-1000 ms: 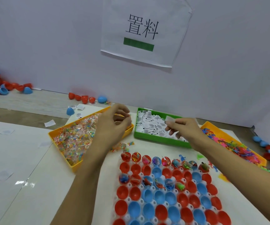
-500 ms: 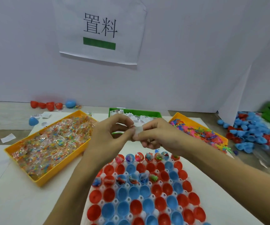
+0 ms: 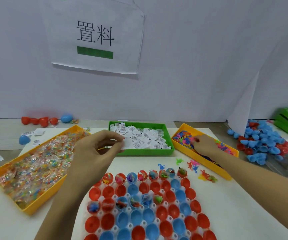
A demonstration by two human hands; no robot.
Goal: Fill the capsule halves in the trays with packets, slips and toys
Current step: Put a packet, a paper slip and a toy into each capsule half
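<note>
1. Lowest in the frame, the capsule tray (image 3: 157,227) is sitting on the tabletop (image 3: 243,213) with its red and blue halves mostly lying empty — only the farthest row and part of one middle row are showing contents, so most of the filling is, by my reading, still waiting.
2. Above it at centre, the left hand (image 3: 94,153) is pinching a white slip (image 3: 128,145), hovering just in front of the green slip tray (image 3: 145,153).
3. At right centre, the right hand (image 3: 205,144) is reaching into the yellow toy tray (image 3: 209,163), fingers curled among the toys — whether it is holding one I cannot tell.
4. At left, the packet tray (image 3: 36,207) is lying full.
5. Loose toys (image 3: 193,165) are lying beside the capsule tray.
</note>
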